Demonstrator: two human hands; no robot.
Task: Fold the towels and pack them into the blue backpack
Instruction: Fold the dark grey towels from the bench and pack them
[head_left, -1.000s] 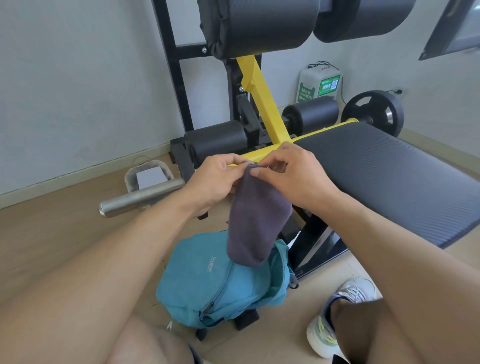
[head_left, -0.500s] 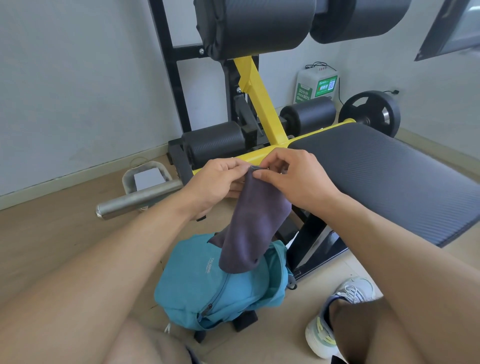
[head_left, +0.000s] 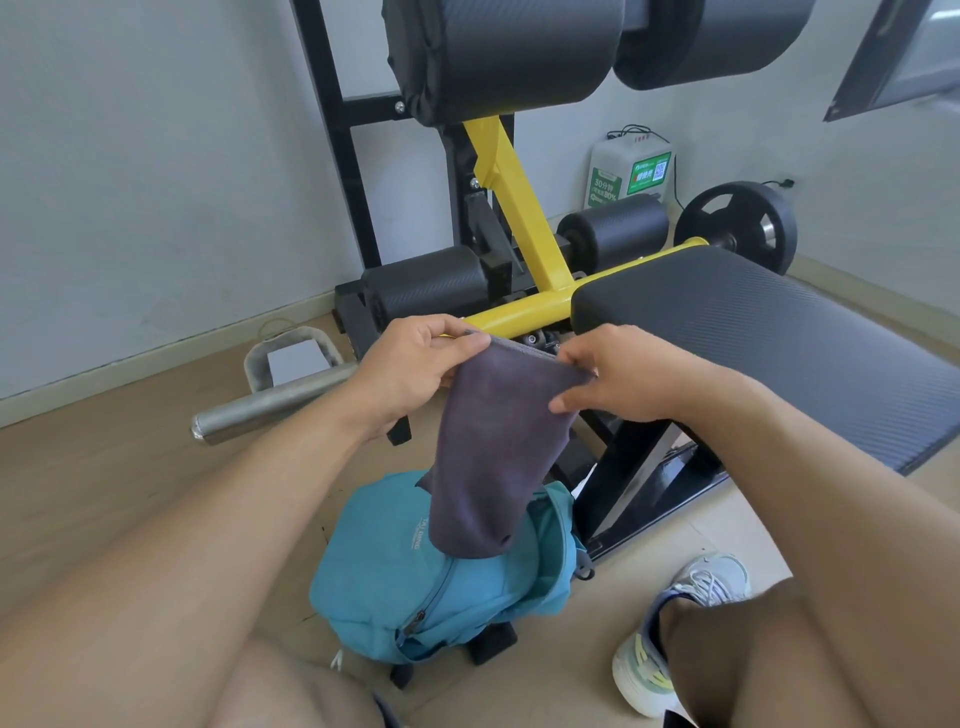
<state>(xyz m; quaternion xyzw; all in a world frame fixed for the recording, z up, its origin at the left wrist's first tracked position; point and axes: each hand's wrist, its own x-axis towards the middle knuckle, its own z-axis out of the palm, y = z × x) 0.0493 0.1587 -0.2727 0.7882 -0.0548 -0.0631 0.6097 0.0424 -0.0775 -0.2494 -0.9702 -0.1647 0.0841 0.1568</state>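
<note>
A dark grey towel (head_left: 491, 457) hangs in the air, folded lengthwise, its lower end dangling over the blue backpack (head_left: 415, 587). My left hand (head_left: 410, 374) pinches the towel's top left corner. My right hand (head_left: 618, 379) pinches the top right corner, so the upper edge is stretched between them. The backpack lies on the floor between my legs with its zip partly undone; whether the towel's tip touches it I cannot tell.
A black and yellow gym bench (head_left: 769, 343) stands to the right, its frame just behind the backpack. A steel bar (head_left: 270, 400) juts left over the wooden floor. A weight plate (head_left: 737, 228) and a charger box (head_left: 628, 171) sit by the wall. My shoe (head_left: 670, 629) is at right.
My hands have moved apart along the towel's top edge, spreading it wider. The towel's lower end has swung slightly left over the backpack.
</note>
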